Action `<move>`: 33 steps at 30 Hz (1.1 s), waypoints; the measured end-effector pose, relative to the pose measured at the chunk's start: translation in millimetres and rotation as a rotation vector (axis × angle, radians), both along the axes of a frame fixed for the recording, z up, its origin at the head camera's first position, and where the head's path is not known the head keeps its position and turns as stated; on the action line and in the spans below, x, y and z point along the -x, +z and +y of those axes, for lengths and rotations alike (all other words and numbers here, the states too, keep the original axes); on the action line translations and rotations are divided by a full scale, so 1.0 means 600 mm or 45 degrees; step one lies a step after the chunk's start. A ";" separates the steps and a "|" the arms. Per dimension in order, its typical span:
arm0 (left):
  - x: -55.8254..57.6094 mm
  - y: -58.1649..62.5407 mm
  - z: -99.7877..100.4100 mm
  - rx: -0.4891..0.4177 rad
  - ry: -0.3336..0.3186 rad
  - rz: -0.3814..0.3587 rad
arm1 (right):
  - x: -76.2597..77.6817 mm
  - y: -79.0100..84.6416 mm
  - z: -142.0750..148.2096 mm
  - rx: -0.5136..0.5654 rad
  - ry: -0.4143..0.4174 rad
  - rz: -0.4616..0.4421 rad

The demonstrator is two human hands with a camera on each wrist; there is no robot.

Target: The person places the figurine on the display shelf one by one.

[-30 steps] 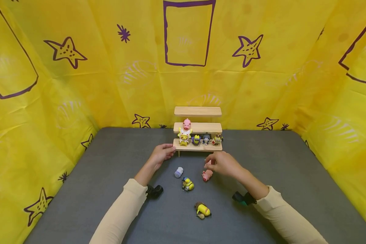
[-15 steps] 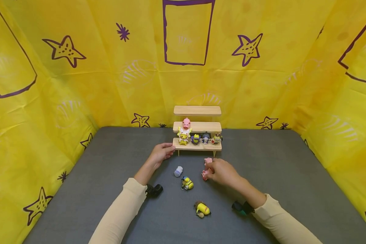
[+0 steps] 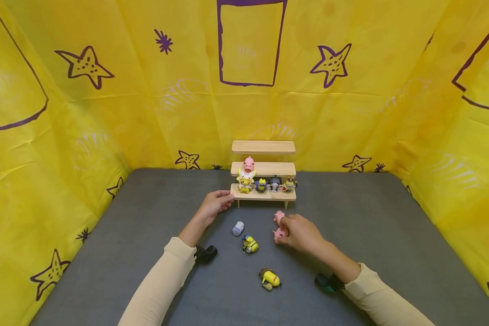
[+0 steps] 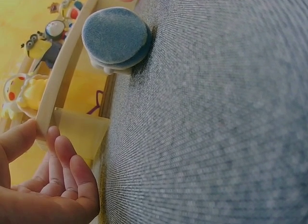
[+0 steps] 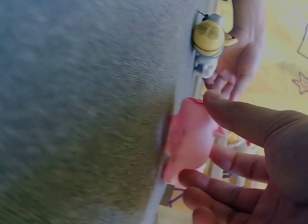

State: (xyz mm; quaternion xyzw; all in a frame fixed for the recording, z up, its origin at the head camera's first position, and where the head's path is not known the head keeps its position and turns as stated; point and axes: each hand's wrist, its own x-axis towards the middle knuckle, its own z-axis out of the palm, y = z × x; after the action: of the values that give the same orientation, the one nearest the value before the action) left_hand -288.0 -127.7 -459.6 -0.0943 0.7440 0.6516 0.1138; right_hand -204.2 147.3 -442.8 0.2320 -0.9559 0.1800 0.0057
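Note:
My left hand (image 3: 216, 206) pinches the left end of the lowest tier of a small wooden display shelf (image 3: 262, 195), thumb above and fingers below in the left wrist view. My right hand (image 3: 303, 233) has thumb and fingers on either side of a pink pig figurine (image 5: 192, 135) lying on the table. Just behind that pig lies another pink pig figurine (image 3: 279, 216), partly covered by the right fingers. A white and blue-grey figurine (image 4: 115, 36) lies between the hands, its flat base facing the left wrist camera. Closer to me is a yellow minion figurine (image 3: 250, 244) with a blue top.
On the shelf's lowest tier stand a yellow and white figurine (image 3: 245, 184), a yellow and dark minion (image 3: 261, 185) and others. A pink figurine (image 3: 248, 164) stands on the middle tier. A yellow figurine with brown hair (image 3: 270, 278) lies nearest me. Yellow cloth (image 3: 244, 113) surrounds the grey table.
My right hand has moved slightly toward me, from the farther pig figurine to the nearer one, and closed its fingers around it. The left hand stays on the shelf.

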 end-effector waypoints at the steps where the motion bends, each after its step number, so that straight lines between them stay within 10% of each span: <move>1: 0.000 0.000 -0.001 0.003 -0.002 0.001 | -0.001 -0.002 0.001 0.011 -0.001 0.011; 33: -0.003 0.003 0.001 -0.010 0.003 -0.003 | 0.001 0.016 0.055 0.238 0.047 -0.124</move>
State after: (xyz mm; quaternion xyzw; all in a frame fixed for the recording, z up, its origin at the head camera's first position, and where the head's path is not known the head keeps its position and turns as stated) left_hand -286.3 -127.4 -457.7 -0.0954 0.7413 0.6545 0.1142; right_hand -204.5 180.6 -432.9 0.2389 -0.9296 0.2796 -0.0224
